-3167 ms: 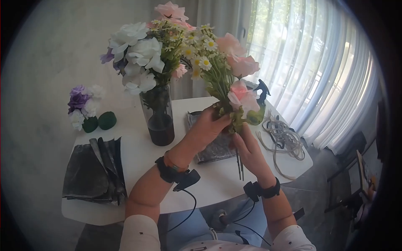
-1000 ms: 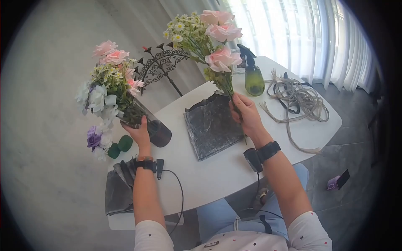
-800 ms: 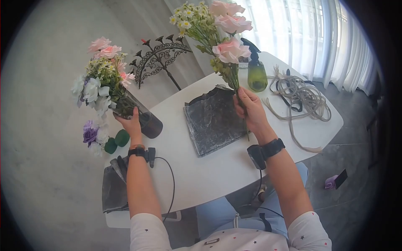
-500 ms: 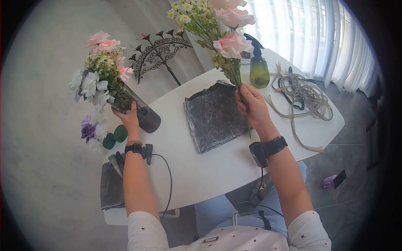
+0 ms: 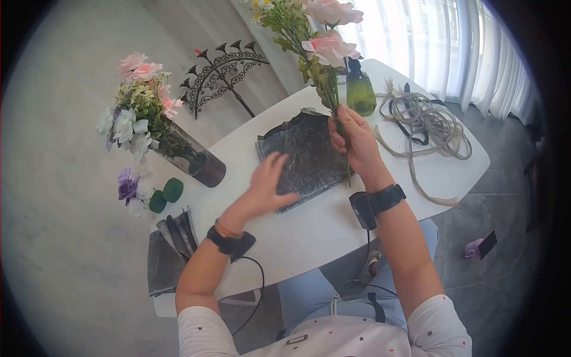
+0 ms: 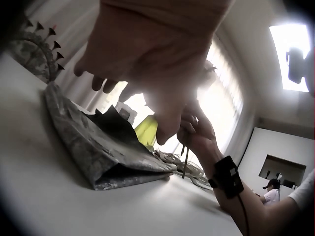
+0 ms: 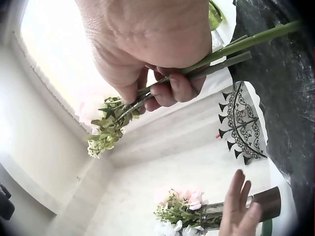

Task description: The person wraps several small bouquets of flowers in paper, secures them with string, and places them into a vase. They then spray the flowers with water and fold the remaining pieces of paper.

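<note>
My right hand (image 5: 359,141) grips the stems of a bunch of pink roses (image 5: 331,49) and small daisies, held upright above the dark folded sheet (image 5: 309,156). In the right wrist view the green stems (image 7: 266,38) pass through its curled fingers. My left hand (image 5: 265,189) is empty, fingers spread, over the near left part of that sheet. To its left a glass vase (image 5: 208,169) with dark liquid stands on the white table (image 5: 262,262), holding pink, white and yellow flowers (image 5: 140,110). The left wrist view shows the left hand (image 6: 147,54) above the sheet.
At the right lie loops of grey ribbon (image 5: 425,128), with a green spray bottle (image 5: 360,92) behind. Purple and white flowers (image 5: 127,187) and green round pieces (image 5: 172,190) sit at the left, near more dark sheets (image 5: 166,262). A black metal stand (image 5: 229,65) rises behind the table.
My left hand has let go of the vase and moved right, over the dark sheet. Earlier both hands were at the rose bunch; the right still holds it, now slightly higher in view.
</note>
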Demonstrator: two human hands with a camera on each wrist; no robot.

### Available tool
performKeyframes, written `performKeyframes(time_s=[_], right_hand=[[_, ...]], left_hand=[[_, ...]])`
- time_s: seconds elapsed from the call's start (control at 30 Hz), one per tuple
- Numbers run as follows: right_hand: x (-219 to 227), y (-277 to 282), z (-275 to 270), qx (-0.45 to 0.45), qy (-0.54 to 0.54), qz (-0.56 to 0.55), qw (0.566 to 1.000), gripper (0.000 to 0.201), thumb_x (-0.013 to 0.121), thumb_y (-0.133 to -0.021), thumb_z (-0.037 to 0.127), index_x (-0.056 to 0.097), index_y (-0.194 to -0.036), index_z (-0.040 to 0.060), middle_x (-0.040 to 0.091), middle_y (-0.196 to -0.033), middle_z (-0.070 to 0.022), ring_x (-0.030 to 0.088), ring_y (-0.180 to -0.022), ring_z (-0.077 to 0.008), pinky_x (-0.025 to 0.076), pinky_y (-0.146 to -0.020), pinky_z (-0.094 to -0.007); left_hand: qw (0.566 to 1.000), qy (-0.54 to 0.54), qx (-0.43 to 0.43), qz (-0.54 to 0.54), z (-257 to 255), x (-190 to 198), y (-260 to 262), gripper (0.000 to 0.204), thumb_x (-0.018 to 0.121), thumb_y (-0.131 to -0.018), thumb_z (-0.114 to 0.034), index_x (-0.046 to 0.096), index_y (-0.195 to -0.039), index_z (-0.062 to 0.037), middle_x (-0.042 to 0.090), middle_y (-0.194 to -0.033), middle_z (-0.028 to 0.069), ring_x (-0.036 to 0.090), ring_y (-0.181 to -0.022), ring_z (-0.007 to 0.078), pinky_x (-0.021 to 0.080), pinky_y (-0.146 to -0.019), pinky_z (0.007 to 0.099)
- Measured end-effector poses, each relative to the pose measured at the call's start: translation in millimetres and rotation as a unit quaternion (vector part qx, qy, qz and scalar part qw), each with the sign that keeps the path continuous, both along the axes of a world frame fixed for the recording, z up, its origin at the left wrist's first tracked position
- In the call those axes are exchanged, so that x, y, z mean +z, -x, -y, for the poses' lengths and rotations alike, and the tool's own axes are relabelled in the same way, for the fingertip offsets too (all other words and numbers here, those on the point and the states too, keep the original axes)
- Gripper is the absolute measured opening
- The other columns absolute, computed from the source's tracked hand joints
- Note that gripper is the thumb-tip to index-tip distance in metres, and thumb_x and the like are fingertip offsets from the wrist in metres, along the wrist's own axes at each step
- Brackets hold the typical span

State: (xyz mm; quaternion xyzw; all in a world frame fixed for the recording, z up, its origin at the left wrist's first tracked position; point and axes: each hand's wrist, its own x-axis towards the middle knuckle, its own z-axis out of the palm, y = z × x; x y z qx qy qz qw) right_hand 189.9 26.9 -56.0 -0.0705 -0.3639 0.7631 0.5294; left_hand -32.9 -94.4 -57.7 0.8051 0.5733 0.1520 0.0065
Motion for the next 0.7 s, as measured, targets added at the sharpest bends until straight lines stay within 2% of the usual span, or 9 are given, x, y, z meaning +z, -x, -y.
performKeyframes(time_s=[0.13,0.17,0.2,0.27,0.3,0.37,0.4,0.47,0.7], right_hand=[[-5.2,0.7,-4.1,0.001,0.010,-0.004,1.000,0.022,0.056,-0.094,0.030,0.059,-0.093,0.0078,0.053,-0.073,-0.0002,0.041,-0.048,-0.0045,0.028,-0.040,-0.0186],[-5.4,0.8,-4.5,0.003,0.016,-0.004,1.000,0.022,0.056,-0.094,0.030,0.059,-0.092,0.0078,0.053,-0.073,-0.0003,0.041,-0.048,-0.0045,0.028,-0.039,-0.0187],[-5.8,0.9,-4.9,0.002,0.017,-0.005,1.000,0.022,0.056,-0.094,0.030,0.059,-0.092,0.0078,0.053,-0.073,-0.0003,0.041,-0.048,-0.0045,0.028,-0.039,-0.0187],[-6.8,1.1,-5.1,0.011,0.010,-0.011,1.000,0.022,0.056,-0.094,0.030,0.059,-0.091,0.0077,0.053,-0.073,-0.0004,0.042,-0.048,-0.0046,0.028,-0.039,-0.0188],[-6.6,1.0,-4.5,0.013,0.010,-0.011,1.000,0.022,0.056,-0.094,0.030,0.059,-0.091,0.0077,0.053,-0.073,-0.0004,0.042,-0.048,-0.0046,0.028,-0.039,-0.0188],[-5.9,0.7,-3.9,0.022,0.001,-0.011,1.000,0.022,0.055,-0.094,0.029,0.058,-0.090,0.0076,0.054,-0.074,-0.0005,0.042,-0.048,-0.0049,0.028,-0.039,-0.0188],[-5.3,0.8,-3.4,0.024,0.000,-0.012,1.000,0.022,0.055,-0.094,0.029,0.058,-0.090,0.0076,0.054,-0.074,-0.0005,0.042,-0.048,-0.0049,0.028,-0.039,-0.0188],[-5.5,0.3,-2.5,0.025,-0.004,-0.007,1.000,0.023,0.055,-0.094,0.029,0.059,-0.092,0.0074,0.054,-0.074,-0.0006,0.042,-0.048,-0.0048,0.028,-0.039,-0.0186],[-4.8,-2.0,-3.0,0.043,-0.003,-0.018,0.999,0.024,0.054,-0.095,0.029,0.060,-0.102,0.0067,0.054,-0.074,-0.0008,0.041,-0.048,-0.0049,0.028,-0.039,-0.0182]], left_hand=[[0.990,0.099,-0.059,-0.085,3.4,-11.6,-32.9,0.088,0.071,-0.068,-0.026,0.027,-0.141,-0.0021,0.032,-0.135,0.0226,0.038,-0.118,0.0418,0.030,-0.103,0.0442],[0.991,0.101,-0.051,-0.073,5.1,-9.6,-39.7,0.084,0.067,-0.067,-0.018,0.029,-0.140,-0.0010,0.036,-0.131,0.0219,0.038,-0.118,0.0397,0.030,-0.103,0.0453],[0.991,0.101,-0.052,-0.074,4.2,-9.7,-41.7,0.084,0.067,-0.067,-0.018,0.029,-0.140,-0.0010,0.036,-0.131,0.0219,0.038,-0.118,0.0397,0.030,-0.103,0.0453],[0.980,0.008,-0.072,-0.184,3.6,-10.9,-44.0,0.075,0.062,-0.069,-0.010,0.033,-0.137,-0.0004,0.042,-0.125,0.0195,0.044,-0.113,0.0352,0.037,-0.097,0.0437],[0.980,0.009,-0.070,-0.185,4.1,-12.7,-44.6,0.075,0.062,-0.069,-0.010,0.033,-0.137,-0.0004,0.042,-0.125,0.0195,0.044,-0.113,0.0352,0.037,-0.097,0.0437],[0.985,0.020,-0.048,-0.163,5.4,-17.6,-43.6,0.065,0.056,-0.072,-0.002,0.038,-0.134,0.0005,0.047,-0.115,0.0165,0.051,-0.103,0.0314,0.044,-0.086,0.0394],[0.985,0.019,-0.046,-0.164,5.9,-18.8,-42.2,0.065,0.056,-0.072,-0.002,0.038,-0.134,0.0005,0.047,-0.115,0.0165,0.051,-0.103,0.0314,0.044,-0.086,0.0394],[0.983,0.003,-0.046,-0.177,6.3,-19.3,-41.1,0.057,0.052,-0.074,0.003,0.044,-0.130,-0.0017,0.050,-0.104,0.0130,0.054,-0.093,0.0290,0.048,-0.076,0.0353],[0.990,0.053,-0.067,-0.110,29.2,-8.2,-37.2,0.049,0.048,-0.075,0.007,0.053,-0.121,-0.0071,0.050,-0.092,0.0093,0.054,-0.089,0.0266,0.048,-0.073,0.0352]])
